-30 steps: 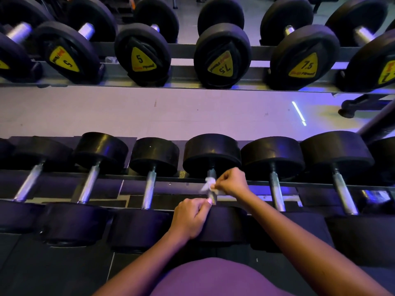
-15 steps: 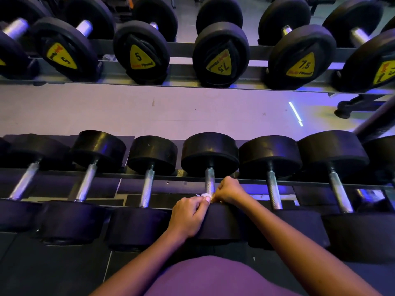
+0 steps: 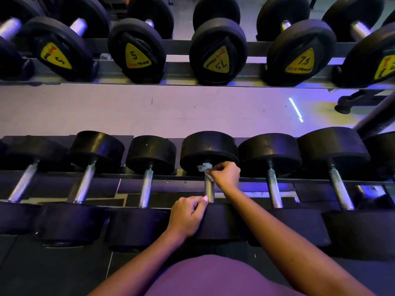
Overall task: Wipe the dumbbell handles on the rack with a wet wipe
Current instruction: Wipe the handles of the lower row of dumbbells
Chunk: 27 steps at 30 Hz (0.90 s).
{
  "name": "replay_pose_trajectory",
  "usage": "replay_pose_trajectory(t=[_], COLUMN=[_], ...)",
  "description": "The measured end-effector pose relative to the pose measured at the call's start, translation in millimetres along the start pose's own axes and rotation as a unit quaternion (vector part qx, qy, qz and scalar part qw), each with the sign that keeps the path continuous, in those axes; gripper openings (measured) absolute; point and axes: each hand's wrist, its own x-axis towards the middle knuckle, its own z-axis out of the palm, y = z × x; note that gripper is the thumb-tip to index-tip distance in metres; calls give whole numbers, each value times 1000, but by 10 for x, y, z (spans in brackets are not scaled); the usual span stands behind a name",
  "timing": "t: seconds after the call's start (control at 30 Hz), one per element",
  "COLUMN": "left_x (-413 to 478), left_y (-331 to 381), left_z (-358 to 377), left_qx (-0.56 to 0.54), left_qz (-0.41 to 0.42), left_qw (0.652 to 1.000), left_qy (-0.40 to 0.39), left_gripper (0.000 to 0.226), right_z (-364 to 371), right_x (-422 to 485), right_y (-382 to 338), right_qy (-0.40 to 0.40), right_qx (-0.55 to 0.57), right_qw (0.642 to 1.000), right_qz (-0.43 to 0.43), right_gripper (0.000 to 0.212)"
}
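hands (image 3: 226, 175) with wipe (image 3: 204, 168) now farther up handle (image 3: 209, 190)

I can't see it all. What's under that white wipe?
The wet wipe covers the far end of the metal handle, pinched by the right hand. That stretch is hidden; the rest shows bare.

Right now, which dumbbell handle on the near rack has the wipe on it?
The handle of the fourth dumbbell from the left; the right hand presses the white wipe against its far end. The neighbouring handles are bare.
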Motion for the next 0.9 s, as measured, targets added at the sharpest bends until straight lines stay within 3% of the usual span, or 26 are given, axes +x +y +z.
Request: replay_pose_trajectory(t=[0.23,0.53,0.73,0.9], left_x=[6,6,3,2], left_y=[-25,-13,-1,8], left_z=[23,13,10,8], left_qx=[-11,-9,-4,-3], left_qz=[-2,-6,-1,3], left_qw=[1000,1000,1000,1000], left_qy=[-7,-6,-4,-3], left_gripper=[53,50,46,44], right_z=[25,22,20,27], right_x=[24,-6,-3,-10], right_y=[39,29,35,13], right_qy=[4,30,12,11], right_qx=[17,22,16,5], right_qw=[1000,998,999,999], right_qz=[-9,-41,-46,-39], right_gripper=[25,5,19,14])
